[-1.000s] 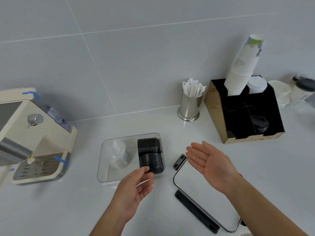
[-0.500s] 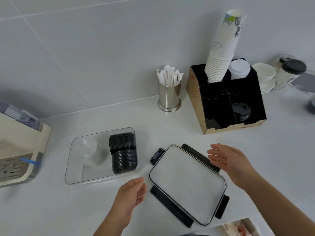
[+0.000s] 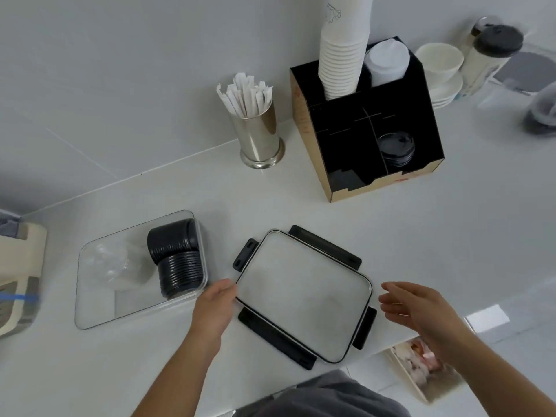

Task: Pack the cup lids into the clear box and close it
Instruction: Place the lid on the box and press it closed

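Observation:
The clear box lies open on the white counter at the left. Two stacks of black cup lids lie on their sides in its right part, and clear lids sit in its left part. The box's lid, a clear panel with black clasps on its four sides, lies flat on the counter to the right of the box. My left hand touches the lid's left edge with fingers curled at it. My right hand hovers open just off the lid's right edge, holding nothing.
A black-and-brown cardboard organiser at the back holds a stack of paper cups, white lids and a few black lids. A steel cup of wrapped straws stands left of it. A cream machine sits at the far left edge.
Both hands have moved from near the box over to the box's lid: the left now touches its left edge, the right has come beside its right edge. The view has shifted rightward.

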A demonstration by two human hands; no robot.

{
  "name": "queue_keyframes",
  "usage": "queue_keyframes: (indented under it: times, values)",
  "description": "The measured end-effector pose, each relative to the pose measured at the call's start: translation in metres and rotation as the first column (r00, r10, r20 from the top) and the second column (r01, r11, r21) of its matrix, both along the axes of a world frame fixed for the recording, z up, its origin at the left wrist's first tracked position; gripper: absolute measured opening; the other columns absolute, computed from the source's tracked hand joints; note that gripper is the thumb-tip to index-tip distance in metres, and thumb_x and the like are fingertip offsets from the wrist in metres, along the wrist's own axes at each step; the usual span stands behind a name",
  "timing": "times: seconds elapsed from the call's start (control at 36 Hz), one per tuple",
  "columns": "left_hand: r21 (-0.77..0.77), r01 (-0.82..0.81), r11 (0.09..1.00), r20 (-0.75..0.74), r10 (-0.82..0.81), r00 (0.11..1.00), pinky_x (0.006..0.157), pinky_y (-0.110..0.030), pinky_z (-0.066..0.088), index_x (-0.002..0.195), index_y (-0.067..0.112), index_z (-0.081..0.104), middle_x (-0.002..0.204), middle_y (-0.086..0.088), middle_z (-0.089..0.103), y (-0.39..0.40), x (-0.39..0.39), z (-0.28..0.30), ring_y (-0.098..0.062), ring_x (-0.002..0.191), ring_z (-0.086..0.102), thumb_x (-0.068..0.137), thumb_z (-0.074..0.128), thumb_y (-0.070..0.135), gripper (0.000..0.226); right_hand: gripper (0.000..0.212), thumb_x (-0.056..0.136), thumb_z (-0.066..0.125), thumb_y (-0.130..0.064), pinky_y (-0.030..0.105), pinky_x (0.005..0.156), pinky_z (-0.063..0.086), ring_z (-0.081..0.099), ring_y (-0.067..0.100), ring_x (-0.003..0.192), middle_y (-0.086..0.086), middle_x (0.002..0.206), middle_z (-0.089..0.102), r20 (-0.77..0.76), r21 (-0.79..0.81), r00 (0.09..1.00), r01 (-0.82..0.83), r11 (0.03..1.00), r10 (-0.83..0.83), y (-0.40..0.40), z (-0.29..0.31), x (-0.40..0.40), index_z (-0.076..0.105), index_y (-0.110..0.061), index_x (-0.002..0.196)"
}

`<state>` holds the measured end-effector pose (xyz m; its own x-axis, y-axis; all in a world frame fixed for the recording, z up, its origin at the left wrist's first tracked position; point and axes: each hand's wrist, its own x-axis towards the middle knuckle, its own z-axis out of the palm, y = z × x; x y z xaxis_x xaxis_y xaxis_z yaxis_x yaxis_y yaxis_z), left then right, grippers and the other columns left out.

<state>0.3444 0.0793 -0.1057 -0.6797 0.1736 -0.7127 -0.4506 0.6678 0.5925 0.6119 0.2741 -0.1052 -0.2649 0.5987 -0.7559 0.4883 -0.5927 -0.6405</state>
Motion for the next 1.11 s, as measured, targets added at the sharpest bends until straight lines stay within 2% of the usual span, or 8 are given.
queue_keyframes:
  times: [0.25, 0.36, 0.44, 0.53, 0.67, 0.72, 0.86, 1.11]
  values:
    - [-0.073, 0.010, 0.997, -0.026, -0.012, 1.000, 0.106, -0.044, 0.046, 0.122, 0.012, 0.064, 0.116, -0.004, 0.066, 0.008, -0.004, -0.009, -0.022, 0.109, 0.061, 0.089, 0.064, 0.021, 0.034, 0.015, 0.091, 0.068, -0.020, 0.038, 0.081, 0.062, 0.073, 0.031, 0.085, 0.019, 0.090, 0.076, 0.041, -0.138, 0.993, -0.100, 0.985, 0.106, -0.024, -0.012, 0.009, 0.074, -0.009, 0.097]
    - [-0.073, -0.006, 0.997, -0.021, 0.004, 1.000, 0.099, -0.039, 0.048, 0.089, 0.018, 0.069, 0.093, -0.002, 0.064, 0.014, -0.005, -0.010, -0.022, 0.093, 0.058, 0.090, 0.062, 0.015, 0.007, 0.014, 0.086, 0.072, -0.014, 0.035, 0.074, 0.063, 0.075, 0.029, 0.081, 0.019, 0.086, 0.077, 0.061, -0.165, 0.989, -0.122, 0.979, 0.133, -0.027, -0.020, 0.001, 0.072, -0.005, 0.096]
    - [-0.066, -0.029, 0.997, -0.046, 0.026, 0.999, 0.087, -0.034, 0.045, 0.068, 0.019, 0.060, 0.082, -0.005, 0.058, 0.017, -0.004, -0.015, -0.021, 0.084, 0.051, 0.090, 0.060, 0.009, 0.025, 0.014, 0.083, 0.075, -0.013, 0.036, 0.072, 0.063, 0.075, 0.032, 0.081, 0.020, 0.083, 0.076, 0.095, -0.136, 0.985, -0.127, 0.983, 0.141, -0.027, -0.023, -0.005, 0.071, -0.003, 0.092]
    - [-0.068, -0.023, 0.997, -0.046, 0.020, 0.999, 0.091, -0.034, 0.047, 0.082, 0.016, 0.065, 0.084, -0.001, 0.059, 0.021, -0.001, -0.015, -0.020, 0.086, 0.054, 0.091, 0.062, 0.010, 0.011, 0.017, 0.080, 0.078, -0.014, 0.040, 0.072, 0.063, 0.075, 0.033, 0.077, 0.022, 0.079, 0.076, 0.110, -0.119, 0.984, -0.127, 0.985, 0.140, -0.026, -0.023, -0.008, 0.071, -0.001, 0.087]
    - [-0.100, 0.033, 0.994, -0.094, -0.042, 0.995, 0.059, -0.025, 0.038, 0.075, 0.014, 0.062, 0.073, -0.005, 0.053, 0.021, 0.003, -0.017, -0.021, 0.068, 0.045, 0.090, 0.063, 0.012, 0.015, 0.015, 0.081, 0.077, -0.010, 0.042, 0.070, 0.063, 0.072, 0.030, 0.065, 0.026, 0.077, 0.074, 0.127, -0.103, 0.981, -0.132, 0.986, 0.144, -0.024, -0.028, -0.009, 0.071, 0.004, 0.083]
    - [-0.122, 0.029, 0.992, -0.107, -0.042, 0.993, 0.057, -0.023, 0.039, 0.090, 0.010, 0.066, 0.072, -0.002, 0.056, 0.021, 0.003, -0.017, -0.016, 0.061, 0.046, 0.090, 0.064, 0.011, 0.003, 0.010, 0.082, 0.072, -0.004, 0.044, 0.072, 0.063, 0.072, 0.030, 0.065, 0.027, 0.076, 0.073, 0.142, -0.097, 0.978, -0.142, 0.985, 0.155, -0.022, -0.032, -0.010, 0.070, 0.006, 0.083]
    - [-0.144, 0.052, 0.988, -0.166, -0.076, 0.983, 0.059, -0.022, 0.039, 0.107, 0.012, 0.065, 0.087, 0.003, 0.060, 0.021, 0.005, -0.015, -0.010, 0.072, 0.054, 0.091, 0.063, 0.014, 0.017, 0.009, 0.081, 0.063, 0.002, 0.046, 0.070, 0.063, 0.074, 0.036, 0.070, 0.030, 0.082, 0.072, 0.209, -0.058, 0.960, -0.179, 0.982, 0.187, -0.018, -0.037, -0.011, 0.065, 0.010, 0.081]
    - [-0.098, 0.104, 0.990, -0.179, -0.120, 0.976, 0.058, -0.023, 0.040, 0.082, 0.027, 0.066, 0.080, 0.001, 0.057, 0.006, 0.016, -0.010, -0.016, 0.071, 0.050, 0.091, 0.063, 0.015, 0.015, 0.010, 0.084, 0.061, 0.000, 0.042, 0.070, 0.063, 0.072, 0.030, 0.068, 0.021, 0.073, 0.071, 0.148, -0.010, 0.974, -0.173, 0.985, 0.173, -0.017, -0.044, 0.002, 0.071, 0.002, 0.082]
